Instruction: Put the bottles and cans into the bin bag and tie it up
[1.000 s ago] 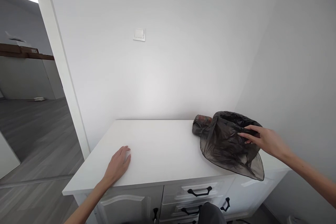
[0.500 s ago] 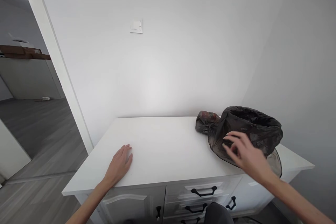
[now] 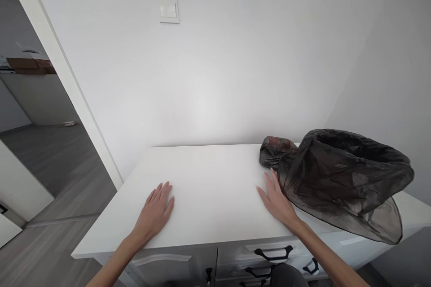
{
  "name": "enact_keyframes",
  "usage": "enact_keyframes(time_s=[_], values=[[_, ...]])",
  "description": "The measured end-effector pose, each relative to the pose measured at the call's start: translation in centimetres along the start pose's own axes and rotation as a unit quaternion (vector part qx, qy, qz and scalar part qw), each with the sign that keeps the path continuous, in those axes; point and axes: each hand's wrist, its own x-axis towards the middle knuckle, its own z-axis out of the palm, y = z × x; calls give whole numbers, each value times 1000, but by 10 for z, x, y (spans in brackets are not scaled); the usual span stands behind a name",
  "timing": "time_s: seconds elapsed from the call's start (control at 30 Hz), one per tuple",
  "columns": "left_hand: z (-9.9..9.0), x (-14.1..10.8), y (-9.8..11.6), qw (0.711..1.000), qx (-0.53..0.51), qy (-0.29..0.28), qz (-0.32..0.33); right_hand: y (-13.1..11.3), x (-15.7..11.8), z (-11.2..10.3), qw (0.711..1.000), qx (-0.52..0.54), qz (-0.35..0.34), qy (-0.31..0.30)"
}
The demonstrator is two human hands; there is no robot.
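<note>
- The left hand (image 3: pixel 155 210) lies palm down on the white cabinet top (image 3: pixel 208 188), towards its left end, fingers only slightly parted and thumb held out from them. The wrist crosses the front edge.
- The right hand (image 3: pixel 278 199) is also palm down on the top, its fingers and thumb spread apart, gripping nothing. Its outer side is right beside the plastic bag; whether they touch cannot be told.
- The black see-through plastic bag (image 3: pixel 346 175) sits on the right part of the top, puffed up, its wide mouth open upward. Its thin lower rim reaches over the front edge.
- A bundled end (image 3: pixel 274 150) of the bag, with something reddish showing through, lies at the back edge, just beyond the right fingertips.
- Between the hands, a broad stretch of white surface runs from the front edge to the wall (image 3: pixel 215 67) behind; a narrower strip lies left of the left hand, up to the slanting left edge.
- At the right, the top continues past the bag, near the side wall (image 3: pixel 397 89).
- Below the front edge are drawers with a black handle (image 3: pixel 274 254), and a dark knee (image 3: pixel 288 276) is close in front.
- A light switch (image 3: pixel 169 11) is high on the wall; a white door frame (image 3: pixel 67 71) borders it at the left.
</note>
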Motion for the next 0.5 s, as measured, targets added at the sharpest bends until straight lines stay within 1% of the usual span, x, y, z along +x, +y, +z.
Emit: enact_keyframes(time_s=[0.1, 0.17, 0.23, 0.37, 0.5], values=[[1, 9, 5, 1000, 14, -10, -5, 9, 22, 6, 998, -20, -1, 59], [3, 15, 8, 1000, 21, -10, -6, 15, 36, 13, 993, -39, -4, 108], [6, 22, 10, 1000, 26, -7, -10, 21, 48, 19, 987, -62, -14, 145], [13, 35, 13, 999, 35, -3, -12, 23, 67, 22, 975, -118, -46, 183], [18, 42, 15, 999, 34, -1, -13, 24, 84, 20, 964, -163, -41, 207]])
